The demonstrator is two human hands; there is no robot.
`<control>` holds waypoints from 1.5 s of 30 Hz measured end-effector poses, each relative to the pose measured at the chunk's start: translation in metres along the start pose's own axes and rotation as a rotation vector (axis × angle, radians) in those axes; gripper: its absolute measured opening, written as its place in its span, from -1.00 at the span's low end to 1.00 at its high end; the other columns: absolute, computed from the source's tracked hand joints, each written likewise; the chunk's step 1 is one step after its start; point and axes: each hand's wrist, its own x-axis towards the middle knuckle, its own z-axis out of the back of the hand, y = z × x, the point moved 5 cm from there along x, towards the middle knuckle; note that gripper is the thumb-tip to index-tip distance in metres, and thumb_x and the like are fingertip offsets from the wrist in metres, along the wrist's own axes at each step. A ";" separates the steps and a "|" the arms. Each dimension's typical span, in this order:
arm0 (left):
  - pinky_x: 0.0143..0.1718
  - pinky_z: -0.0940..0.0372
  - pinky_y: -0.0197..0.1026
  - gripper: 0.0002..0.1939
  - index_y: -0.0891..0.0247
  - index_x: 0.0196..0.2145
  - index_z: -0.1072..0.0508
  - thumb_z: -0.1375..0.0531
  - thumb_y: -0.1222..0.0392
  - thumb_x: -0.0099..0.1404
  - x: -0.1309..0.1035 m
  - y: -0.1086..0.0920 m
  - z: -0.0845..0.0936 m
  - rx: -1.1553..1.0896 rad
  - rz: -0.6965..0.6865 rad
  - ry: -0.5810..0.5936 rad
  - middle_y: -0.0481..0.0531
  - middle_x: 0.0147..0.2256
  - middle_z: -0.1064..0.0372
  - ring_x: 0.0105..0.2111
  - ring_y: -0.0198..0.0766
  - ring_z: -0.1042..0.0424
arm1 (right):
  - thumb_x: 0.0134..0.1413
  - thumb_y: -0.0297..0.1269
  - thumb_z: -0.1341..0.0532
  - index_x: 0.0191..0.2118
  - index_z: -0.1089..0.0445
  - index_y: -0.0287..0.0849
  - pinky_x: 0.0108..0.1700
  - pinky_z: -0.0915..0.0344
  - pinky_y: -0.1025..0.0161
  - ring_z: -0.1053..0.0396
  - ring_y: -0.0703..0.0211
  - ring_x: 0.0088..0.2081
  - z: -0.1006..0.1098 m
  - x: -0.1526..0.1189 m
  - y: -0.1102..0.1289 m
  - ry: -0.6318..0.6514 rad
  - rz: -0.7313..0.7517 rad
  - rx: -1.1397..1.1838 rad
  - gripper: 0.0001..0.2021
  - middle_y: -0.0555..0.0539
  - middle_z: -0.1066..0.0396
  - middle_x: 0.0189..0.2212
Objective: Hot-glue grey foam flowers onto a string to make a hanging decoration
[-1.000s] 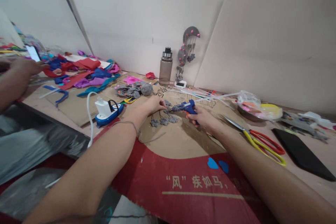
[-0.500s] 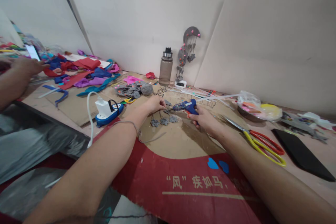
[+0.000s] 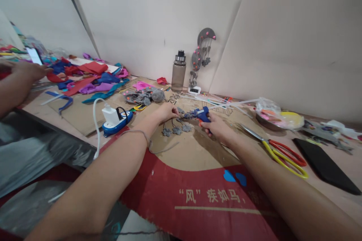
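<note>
In my right hand [image 3: 214,125] is a blue glue gun [image 3: 201,114], its nozzle pointing left toward my other hand. My left hand [image 3: 169,113] is closed in a pinch at the top of a small grey piece [image 3: 180,110], partly hidden behind the fingers and nozzle. Below it, short strings lead down to several grey felt flowers [image 3: 177,130] lying on the cardboard [image 3: 195,154]. A length of grey yarn [image 3: 162,151] lies near my left forearm.
Scissors [image 3: 275,152] and a black phone [image 3: 325,165] lie at right. A blue power strip [image 3: 118,123] with a white charger stands at left. A bottle [image 3: 178,73] and a grey hanging ornament [image 3: 206,37] are behind. Another person's hand [image 3: 26,71] reaches in at far left.
The glue gun and my right hand have shifted slightly left, bringing the nozzle closer to my left fingertips. My left hand stays nearly in place.
</note>
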 end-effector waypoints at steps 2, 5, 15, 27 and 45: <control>-0.34 -0.26 -0.34 -0.88 0.32 -0.38 -0.60 -0.27 0.33 0.09 0.000 0.000 0.000 -0.002 0.005 -0.002 0.04 -0.38 -0.55 -0.39 -0.29 -0.45 | 0.08 -0.50 -0.13 -0.25 -0.23 -0.13 -0.64 -0.03 0.44 -0.06 0.44 -0.69 0.001 -0.001 -0.001 0.005 -0.023 0.005 -0.86 0.16 -0.18 -0.63; -0.34 -0.26 -0.34 -0.88 0.33 -0.38 -0.59 -0.26 0.34 0.08 0.000 0.000 0.000 -0.002 0.001 -0.006 0.04 -0.38 -0.55 -0.39 -0.29 -0.45 | 0.11 -0.47 -0.12 -0.27 -0.23 -0.13 -0.65 0.00 0.45 -0.03 0.44 -0.72 0.003 -0.006 -0.001 0.013 -0.063 -0.001 -0.90 0.17 -0.14 -0.68; -0.35 -0.27 -0.33 -0.90 0.30 -0.41 -0.59 -0.28 0.32 0.06 0.002 0.001 0.000 0.002 0.003 -0.016 0.00 -0.40 -0.55 -0.40 -0.30 -0.45 | 0.12 -0.44 -0.10 -0.20 -0.23 -0.12 -0.67 0.04 0.47 -0.02 0.43 -0.72 0.002 -0.008 0.000 0.006 -0.073 0.043 -0.87 0.18 -0.11 -0.71; -0.35 -0.27 -0.36 -0.88 0.30 -0.38 -0.60 -0.26 0.30 0.08 0.001 0.002 -0.001 -0.003 -0.003 0.000 0.01 -0.38 -0.56 -0.38 -0.31 -0.46 | 0.09 -0.46 -0.11 -0.30 -0.23 -0.13 -0.67 0.01 0.45 -0.02 0.42 -0.73 0.004 -0.006 -0.003 0.021 -0.113 0.012 -0.91 0.17 -0.11 -0.72; -0.34 -0.26 -0.34 -0.88 0.32 -0.37 -0.60 -0.27 0.31 0.09 0.002 0.000 0.000 0.025 0.002 0.003 0.04 -0.36 -0.56 -0.37 -0.29 -0.46 | 0.08 -0.48 -0.12 -0.29 -0.23 -0.12 -0.65 0.00 0.44 -0.03 0.43 -0.72 0.001 -0.002 -0.004 0.000 -0.088 0.014 -0.88 0.17 -0.15 -0.69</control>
